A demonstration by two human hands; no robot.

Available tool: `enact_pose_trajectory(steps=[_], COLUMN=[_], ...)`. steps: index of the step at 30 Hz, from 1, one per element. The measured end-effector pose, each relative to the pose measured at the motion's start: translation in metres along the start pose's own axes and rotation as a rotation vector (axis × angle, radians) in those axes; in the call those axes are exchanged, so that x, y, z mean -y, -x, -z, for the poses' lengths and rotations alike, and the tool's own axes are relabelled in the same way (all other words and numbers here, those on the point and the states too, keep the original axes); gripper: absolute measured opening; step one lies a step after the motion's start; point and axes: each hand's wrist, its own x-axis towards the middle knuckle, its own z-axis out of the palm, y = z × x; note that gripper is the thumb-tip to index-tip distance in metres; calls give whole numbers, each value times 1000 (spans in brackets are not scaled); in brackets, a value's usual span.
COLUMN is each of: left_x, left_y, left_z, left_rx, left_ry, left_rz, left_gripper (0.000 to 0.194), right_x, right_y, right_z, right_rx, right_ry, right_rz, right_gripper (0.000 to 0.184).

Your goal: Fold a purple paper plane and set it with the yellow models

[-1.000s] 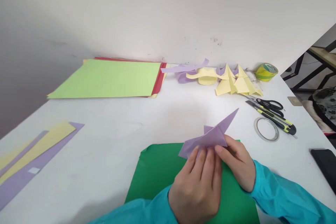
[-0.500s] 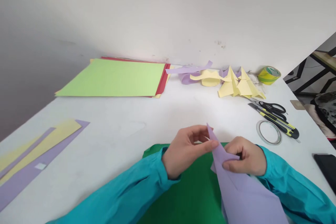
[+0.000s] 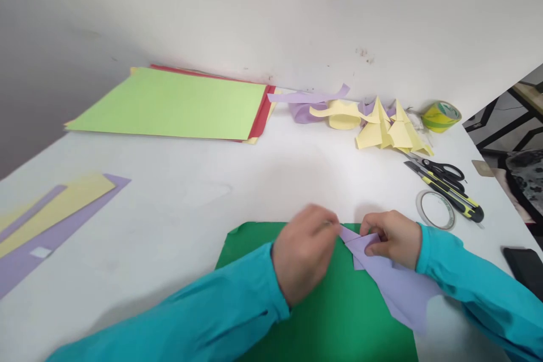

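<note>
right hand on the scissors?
No, the right hand holds the folded purple paper, while the scissors lie apart from it on the table.

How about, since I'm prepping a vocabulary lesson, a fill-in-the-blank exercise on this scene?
The right hand pinches the folded purple paper between its fingers and ____.
The sheet beneath the left hand is ____.
The scissors near the utility knife have ____ handles.

Missing words: thumb; green; black.

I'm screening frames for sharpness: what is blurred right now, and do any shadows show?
Head view: the left hand is smeared, likely by motion; the right hand, gripping the folded purple paper, looks sharper. Head view again: a soft shadow lies on the table beside the left sleeve.
</note>
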Motion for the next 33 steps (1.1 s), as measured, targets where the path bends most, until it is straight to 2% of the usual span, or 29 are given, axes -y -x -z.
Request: enact_pose_trajectory(steps=[1, 3, 7, 10, 15, 19, 21, 25, 29, 33], left_x=[-4, -12, -22, -23, -27, -29, -30, -31, -32, -34], left_y=[6, 19, 33, 32, 30, 35, 37, 39, 42, 44], left_z=[-4, -14, -31, -30, -24, -27, -29, -30, -33, -35], left_rx=[57, 119, 274, 341, 389, 392, 384, 375, 347, 335], left_ry=[-46, -164, -295, -295, -302, -303, -298, -334, -357, -392], left_rz=[-189, -316, -256, -215, -196, -155, -157, -132, -137, -94], left_gripper=[17, 21, 38, 40, 45, 45, 44, 43, 48, 50], right_x=[3, 8, 18, 19, 4, -10, -11, -4, 0, -1], right_y=[-1, -3, -9, -6, 17, 38, 40, 26, 12, 10], right_z=[2, 7, 12, 16, 20, 12, 6, -5, -8, -11], right_rx=[14, 42, 52, 40, 54, -84, -130, -202, -213, -258], right_ry=[68, 182, 401, 551, 521, 562, 560, 464, 385, 379], right_rz=[8, 16, -14, -39, 32, 78, 102, -8, -93, 42], right_gripper=[18, 19, 17, 13, 24, 33, 30, 13, 13, 14])
